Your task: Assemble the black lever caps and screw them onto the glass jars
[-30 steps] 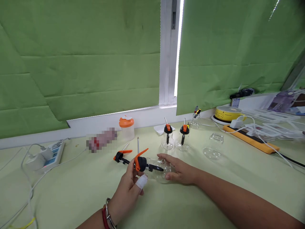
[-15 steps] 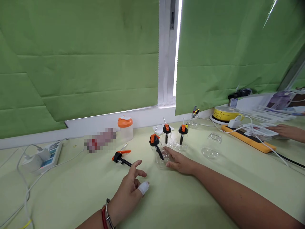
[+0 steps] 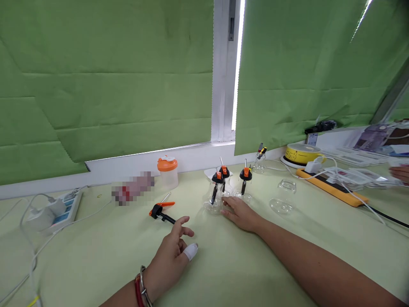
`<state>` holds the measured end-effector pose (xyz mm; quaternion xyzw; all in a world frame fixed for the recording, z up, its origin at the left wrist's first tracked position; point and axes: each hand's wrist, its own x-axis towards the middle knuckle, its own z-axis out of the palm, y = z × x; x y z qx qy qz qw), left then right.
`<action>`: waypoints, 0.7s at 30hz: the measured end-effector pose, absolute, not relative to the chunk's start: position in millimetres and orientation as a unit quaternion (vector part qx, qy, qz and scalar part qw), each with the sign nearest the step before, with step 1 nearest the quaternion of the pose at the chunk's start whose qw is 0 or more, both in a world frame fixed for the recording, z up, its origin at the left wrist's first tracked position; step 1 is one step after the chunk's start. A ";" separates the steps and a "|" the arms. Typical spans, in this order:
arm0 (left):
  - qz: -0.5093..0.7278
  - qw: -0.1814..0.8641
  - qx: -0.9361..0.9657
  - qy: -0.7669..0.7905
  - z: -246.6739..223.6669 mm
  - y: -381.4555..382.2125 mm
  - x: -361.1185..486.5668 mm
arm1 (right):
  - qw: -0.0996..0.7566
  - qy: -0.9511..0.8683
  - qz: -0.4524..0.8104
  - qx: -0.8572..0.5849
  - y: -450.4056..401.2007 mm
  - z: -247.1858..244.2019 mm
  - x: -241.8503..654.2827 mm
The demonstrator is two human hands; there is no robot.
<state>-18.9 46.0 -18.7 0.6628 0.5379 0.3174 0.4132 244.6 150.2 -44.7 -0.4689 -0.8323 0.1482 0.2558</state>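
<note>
My left hand [image 3: 171,262] hovers over the near table with loosely bent, parted fingers and holds nothing. White tape wraps its thumb. Just beyond its fingertips lies a loose black-and-orange lid part [image 3: 161,211] with a metal tube. My right hand [image 3: 241,213] rests at the right side of a clear glass bottle [image 3: 213,202], fingers stretched toward its base; whether they still touch is hard to tell. This bottle stands upright under a black-and-orange top with a metal tube. Behind it are two similar topped bottles, one at centre [image 3: 224,172] and one to the right [image 3: 245,181].
An uncapped glass bottle [image 3: 285,197] stands on the right. Farther right are an orange power strip [image 3: 332,186], a yellow round tin [image 3: 302,154] and another person's hand [image 3: 401,173]. An orange-lidded cup [image 3: 168,172] and a white power strip [image 3: 67,209] are on the left.
The nearest bottle was tilted in my right hand; it has gone back and left and now stands upright. My right fingers have loosened. The other person's hand has moved right.
</note>
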 end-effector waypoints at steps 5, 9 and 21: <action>0.309 0.368 0.681 0.552 -18.2 50.6 -20.1 | 0.242 -0.838 0.122 -0.474 145.7 -45.5 242.3; 0.303 0.346 0.677 0.574 -19.1 55.3 -21.6 | 0.263 -0.821 0.076 -0.501 136.9 -42.8 232.6; 0.314 0.331 0.696 0.555 -21.3 57.1 -23.8 | 0.175 -0.825 0.019 -0.537 171.6 11.9 155.6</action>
